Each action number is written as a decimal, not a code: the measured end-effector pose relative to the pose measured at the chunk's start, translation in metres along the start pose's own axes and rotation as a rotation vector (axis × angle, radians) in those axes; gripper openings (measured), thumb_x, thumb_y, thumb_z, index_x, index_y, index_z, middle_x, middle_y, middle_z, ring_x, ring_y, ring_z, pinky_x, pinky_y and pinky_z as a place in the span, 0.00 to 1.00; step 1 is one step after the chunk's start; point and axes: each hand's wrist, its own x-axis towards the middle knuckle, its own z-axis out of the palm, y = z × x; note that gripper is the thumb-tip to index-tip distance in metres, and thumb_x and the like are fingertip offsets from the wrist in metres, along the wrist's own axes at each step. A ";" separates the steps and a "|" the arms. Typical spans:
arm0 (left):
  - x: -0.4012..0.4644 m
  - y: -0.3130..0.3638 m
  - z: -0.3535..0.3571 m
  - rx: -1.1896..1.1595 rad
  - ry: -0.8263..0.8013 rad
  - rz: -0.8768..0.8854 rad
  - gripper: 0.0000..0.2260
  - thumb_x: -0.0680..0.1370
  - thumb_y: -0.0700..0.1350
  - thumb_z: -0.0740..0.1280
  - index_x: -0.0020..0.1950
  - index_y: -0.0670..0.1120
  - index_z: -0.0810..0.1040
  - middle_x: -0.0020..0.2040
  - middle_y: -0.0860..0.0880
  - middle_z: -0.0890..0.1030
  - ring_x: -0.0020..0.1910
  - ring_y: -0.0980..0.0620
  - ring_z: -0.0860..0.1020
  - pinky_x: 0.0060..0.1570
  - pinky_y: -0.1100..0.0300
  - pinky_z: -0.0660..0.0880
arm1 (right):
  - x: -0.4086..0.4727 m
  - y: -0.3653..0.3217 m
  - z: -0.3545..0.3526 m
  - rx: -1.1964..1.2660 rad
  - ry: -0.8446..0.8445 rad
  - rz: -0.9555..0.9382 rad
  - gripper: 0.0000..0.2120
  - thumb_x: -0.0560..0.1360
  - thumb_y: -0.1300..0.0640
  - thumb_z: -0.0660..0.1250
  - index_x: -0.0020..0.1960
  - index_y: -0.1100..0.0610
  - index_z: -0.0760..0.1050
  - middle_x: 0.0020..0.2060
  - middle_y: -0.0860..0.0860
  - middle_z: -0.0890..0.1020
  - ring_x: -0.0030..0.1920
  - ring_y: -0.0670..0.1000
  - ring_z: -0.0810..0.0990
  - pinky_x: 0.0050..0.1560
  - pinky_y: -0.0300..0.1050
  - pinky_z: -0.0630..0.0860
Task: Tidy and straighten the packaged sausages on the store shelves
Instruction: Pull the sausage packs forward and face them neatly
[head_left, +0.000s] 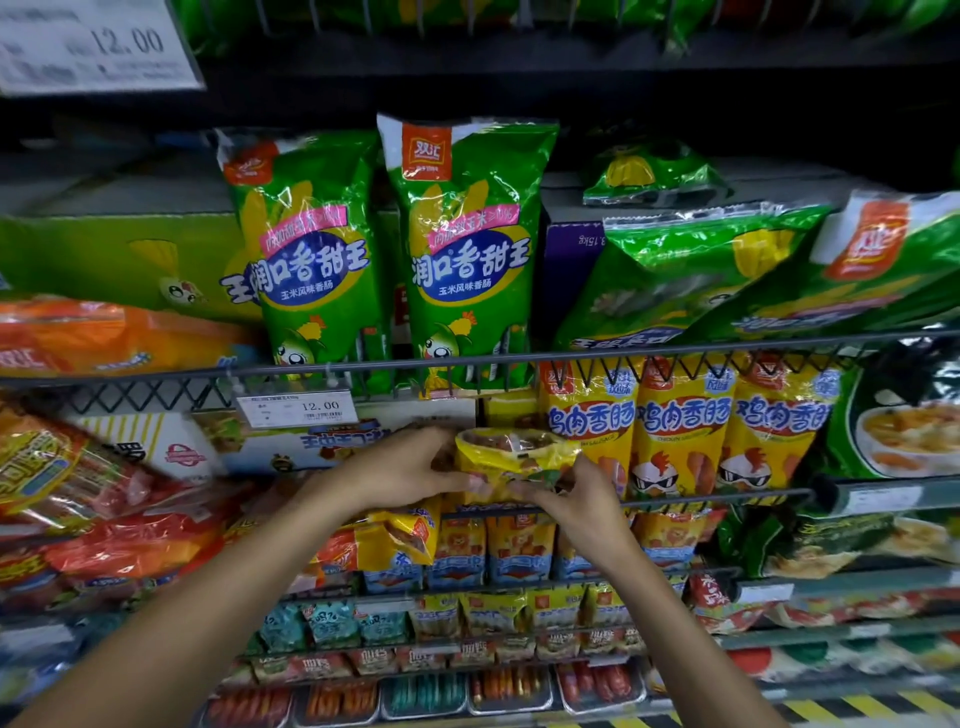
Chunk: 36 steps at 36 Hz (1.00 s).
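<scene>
A white paper price tag (296, 410) reading 12.00 is clipped to the grey wire shelf rail (156, 373), up and left of the grip. A larger blurred white price card (93, 44) is seen far above, at upper left.

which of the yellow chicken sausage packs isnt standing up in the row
The yellow pack held in both hands, left hand and right hand. It lies sideways at the row's left end, while the three packs to its right stand upright.
</scene>
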 end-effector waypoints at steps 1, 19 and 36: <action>-0.001 0.004 0.000 0.004 0.011 0.009 0.19 0.76 0.62 0.70 0.65 0.59 0.79 0.62 0.63 0.80 0.61 0.62 0.78 0.63 0.52 0.76 | -0.001 0.002 -0.001 0.023 0.022 0.011 0.16 0.73 0.55 0.77 0.43 0.46 0.68 0.32 0.35 0.79 0.36 0.33 0.77 0.37 0.30 0.70; -0.078 0.063 0.107 -0.459 0.308 0.140 0.10 0.80 0.58 0.66 0.60 0.65 0.80 0.58 0.63 0.82 0.61 0.60 0.79 0.60 0.59 0.75 | -0.068 0.020 -0.019 0.774 0.601 0.260 0.41 0.57 0.37 0.82 0.57 0.63 0.73 0.47 0.54 0.84 0.48 0.51 0.85 0.52 0.48 0.81; -0.014 0.089 0.162 -1.204 0.429 -0.211 0.26 0.70 0.49 0.77 0.66 0.53 0.75 0.57 0.60 0.84 0.57 0.60 0.82 0.48 0.71 0.77 | -0.091 0.020 -0.017 1.154 0.174 0.341 0.18 0.81 0.50 0.63 0.52 0.65 0.81 0.59 0.61 0.83 0.66 0.58 0.79 0.74 0.59 0.66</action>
